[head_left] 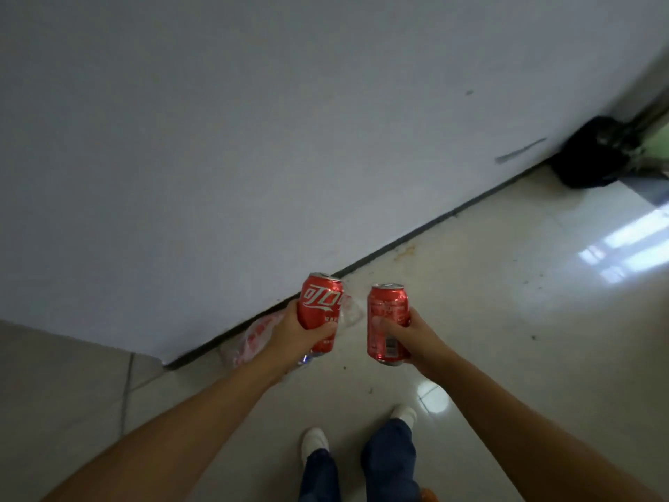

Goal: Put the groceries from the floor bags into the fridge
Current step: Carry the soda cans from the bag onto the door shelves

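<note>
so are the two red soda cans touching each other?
Apart. The head view shows pale floor between the left hand's red soda can and the right hand's red soda can.

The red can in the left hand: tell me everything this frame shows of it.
The red drink can with white lettering looks like shiny metal, with a silver rim at its top. It is held roughly upright in the air, tilted slightly, above the pale tiled floor near the foot of the white wall. The left hand grips its lower half, fingers curled round the front, hiding part of the print. Whether it is opened cannot be told.
</note>
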`<act>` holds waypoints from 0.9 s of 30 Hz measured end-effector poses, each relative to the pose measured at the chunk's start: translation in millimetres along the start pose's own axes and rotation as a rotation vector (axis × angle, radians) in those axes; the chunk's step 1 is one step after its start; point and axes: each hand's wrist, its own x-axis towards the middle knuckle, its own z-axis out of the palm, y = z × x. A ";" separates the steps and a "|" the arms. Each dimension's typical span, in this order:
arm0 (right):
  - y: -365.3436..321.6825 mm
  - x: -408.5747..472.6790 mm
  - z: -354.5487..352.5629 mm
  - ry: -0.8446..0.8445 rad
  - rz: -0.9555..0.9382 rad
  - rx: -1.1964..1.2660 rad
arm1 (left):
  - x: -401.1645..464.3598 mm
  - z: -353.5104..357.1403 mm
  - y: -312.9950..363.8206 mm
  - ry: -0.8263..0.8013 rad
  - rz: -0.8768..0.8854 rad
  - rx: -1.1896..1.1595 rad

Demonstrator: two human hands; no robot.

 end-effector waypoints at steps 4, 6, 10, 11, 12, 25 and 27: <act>23.1 -51.7 -36.9 0.215 -0.046 0.151 | -3.1 51.6 27.8 -0.208 0.045 0.122; 37.9 -82.5 -59.9 0.328 -0.067 0.217 | -8.8 86.3 39.1 -0.302 0.093 0.208; 72.0 -150.2 -105.6 0.537 -0.090 0.329 | -34.0 159.8 51.1 -0.479 0.188 0.348; 82.2 -168.3 -117.2 0.587 -0.099 0.360 | -43.2 179.8 52.8 -0.516 0.209 0.376; 92.1 -187.3 -128.3 0.639 -0.108 0.389 | -52.7 200.4 53.2 -0.551 0.228 0.398; 241.2 -467.9 -263.7 1.118 -0.171 0.522 | -275.6 478.8 2.8 -0.967 0.335 0.472; 256.1 -503.2 -285.1 1.166 -0.183 0.516 | -308.5 514.8 -2.1 -1.013 0.341 0.469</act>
